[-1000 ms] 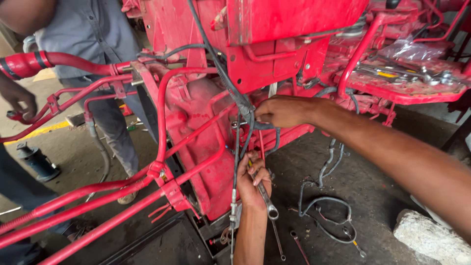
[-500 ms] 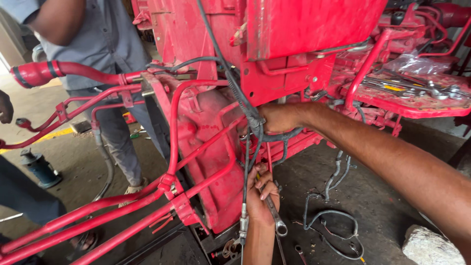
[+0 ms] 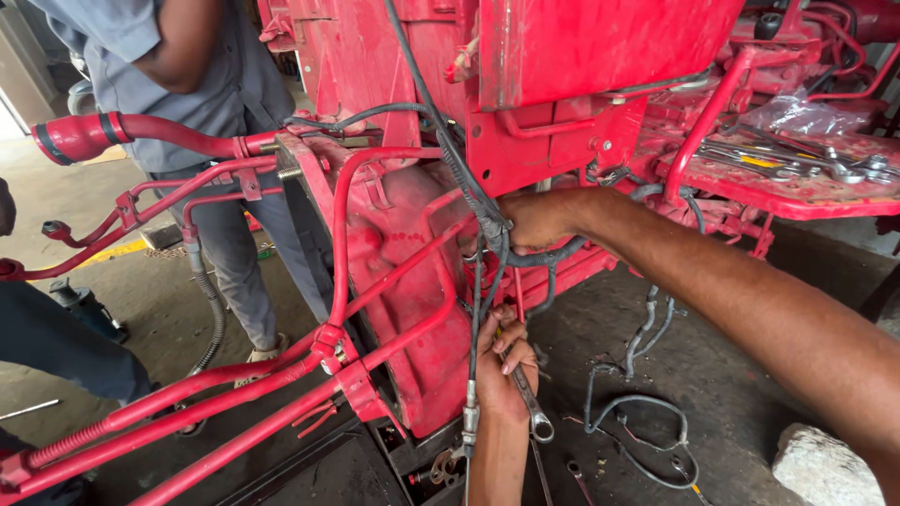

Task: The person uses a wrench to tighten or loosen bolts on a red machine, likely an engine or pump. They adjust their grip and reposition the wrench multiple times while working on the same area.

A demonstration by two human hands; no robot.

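My left hand low under red machine body, fingers closed round metal wrench, shaft angled down-right. My right hand above it, fingers gripping black cable bundle against red frame.

Bright bare-metal spanner, black rubbery cables, chipped matt red-painted metal housing, rough grey concrete floor.
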